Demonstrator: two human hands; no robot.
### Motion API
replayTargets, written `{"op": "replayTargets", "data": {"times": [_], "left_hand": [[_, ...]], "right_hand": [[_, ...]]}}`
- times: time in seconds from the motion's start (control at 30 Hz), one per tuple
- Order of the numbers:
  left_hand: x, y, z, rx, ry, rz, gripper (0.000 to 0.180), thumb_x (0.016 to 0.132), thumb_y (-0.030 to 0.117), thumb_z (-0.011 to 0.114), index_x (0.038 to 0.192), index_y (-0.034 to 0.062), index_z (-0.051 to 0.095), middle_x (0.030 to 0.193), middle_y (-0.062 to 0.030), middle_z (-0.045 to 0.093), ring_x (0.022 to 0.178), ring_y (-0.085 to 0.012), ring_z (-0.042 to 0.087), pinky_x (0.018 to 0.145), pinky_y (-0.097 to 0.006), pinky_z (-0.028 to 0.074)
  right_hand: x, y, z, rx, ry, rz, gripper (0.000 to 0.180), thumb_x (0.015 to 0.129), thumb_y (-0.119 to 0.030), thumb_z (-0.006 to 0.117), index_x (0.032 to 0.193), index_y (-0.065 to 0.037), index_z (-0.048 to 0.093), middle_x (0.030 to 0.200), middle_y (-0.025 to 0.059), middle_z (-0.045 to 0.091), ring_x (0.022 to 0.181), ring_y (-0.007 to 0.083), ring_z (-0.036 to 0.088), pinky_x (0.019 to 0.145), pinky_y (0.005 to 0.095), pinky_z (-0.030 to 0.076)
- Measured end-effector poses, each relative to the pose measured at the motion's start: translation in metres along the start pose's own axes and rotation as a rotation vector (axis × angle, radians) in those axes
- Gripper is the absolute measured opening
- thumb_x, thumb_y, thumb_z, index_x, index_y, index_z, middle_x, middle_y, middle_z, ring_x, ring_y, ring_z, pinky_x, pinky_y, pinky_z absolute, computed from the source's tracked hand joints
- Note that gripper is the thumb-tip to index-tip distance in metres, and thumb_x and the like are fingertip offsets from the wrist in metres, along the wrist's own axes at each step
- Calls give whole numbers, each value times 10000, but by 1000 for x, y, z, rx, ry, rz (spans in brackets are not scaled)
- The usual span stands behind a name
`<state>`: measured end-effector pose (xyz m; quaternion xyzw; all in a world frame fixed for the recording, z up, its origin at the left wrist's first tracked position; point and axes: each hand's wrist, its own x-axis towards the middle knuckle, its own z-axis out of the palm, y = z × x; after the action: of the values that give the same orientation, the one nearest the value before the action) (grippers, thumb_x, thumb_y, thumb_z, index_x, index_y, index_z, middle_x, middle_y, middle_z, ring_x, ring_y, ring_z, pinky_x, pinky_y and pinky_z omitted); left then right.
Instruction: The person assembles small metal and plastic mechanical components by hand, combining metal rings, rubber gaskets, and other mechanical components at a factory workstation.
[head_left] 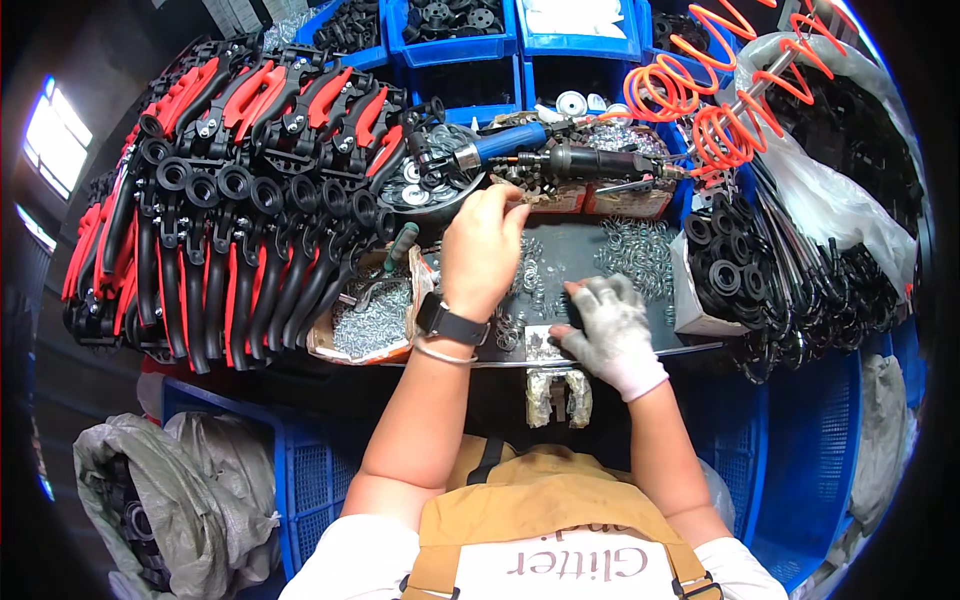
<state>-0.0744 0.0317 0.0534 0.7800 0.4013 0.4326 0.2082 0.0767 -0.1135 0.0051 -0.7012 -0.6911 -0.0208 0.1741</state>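
The dark grey bench (577,243) carries a heap of small metal springs (640,258) toward the right, with loose springs (531,270) scattered near its middle. An open carton (340,351) of small metal pins stands on its left, a white box (690,303) of black rings on its right, and red-fronted cartons (628,205) along the back. A small metal plate (542,343) sits at the front edge.

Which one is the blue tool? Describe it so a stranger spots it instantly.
Find the blue bins at the top. Below them, just beyond the bare left hand, two long tools lie close together. Pick the blue tool: its blue body sets it apart from the black tool.
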Motion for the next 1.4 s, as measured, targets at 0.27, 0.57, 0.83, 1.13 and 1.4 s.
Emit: {"op": "replayTargets", "data": {"times": [0.27, 0.57, 0.83, 1.13, 1.4], "left_hand": [[-35, -23, -9, 190, -289, 241, 267, 795, 22, 715, 1052, 91, 715, 1074, -72, 674, 1066, -311, 586, 922, -428, 458], [-51, -11, 18, 431, -406, 303, 310, 818, 65, 681, 1124, 111, 703, 1223, -27, 643, 1178, -275, 537, 965, -470, 385], [-51, -13, 8, 342, -271, 261, 322, 782, 69, 739, 1098, 116, 697, 1111, -54, 653, 1097, -289, 565, 907, -431, 424], [-47, 13, 17, -458, -199, -195, 227, 855, 27, 741, 1072, 27, 670, 1019, -53, 689, 924, -166, 684, 814, -319, 537], [-65, 24, 23, -1078, -360, -331, 227, 921, 14, 704, 1127, -20, 615, 962, -74, 709, 892, -135, 696, 795, -266, 560]], "right_hand": [[18, 7, 14, -243, 61, 99, 364, 800, -274, 727, 1101, -112, 602, 1175, 93, 540, 1140, 304, 506, 943, 479, 434], [23, 2, 17, -52, 142, 8, 330, 777, -237, 736, 1080, -131, 657, 1148, 65, 585, 1149, 311, 500, 959, 493, 417], [19, 38, -6, 342, 332, 228, 205, 899, -161, 671, 1096, -104, 676, 1060, 120, 688, 1019, 321, 642, 882, 424, 514], [6, 33, -17, 491, 368, 268, 219, 971, -207, 626, 1097, -38, 688, 932, 147, 705, 799, 270, 687, 744, 354, 535], [16, 1, -27, 1396, 26, 482, 410, 959, -320, 688, 1205, 4, 631, 852, 31, 657, 720, 79, 603, 623, 229, 477]]}}
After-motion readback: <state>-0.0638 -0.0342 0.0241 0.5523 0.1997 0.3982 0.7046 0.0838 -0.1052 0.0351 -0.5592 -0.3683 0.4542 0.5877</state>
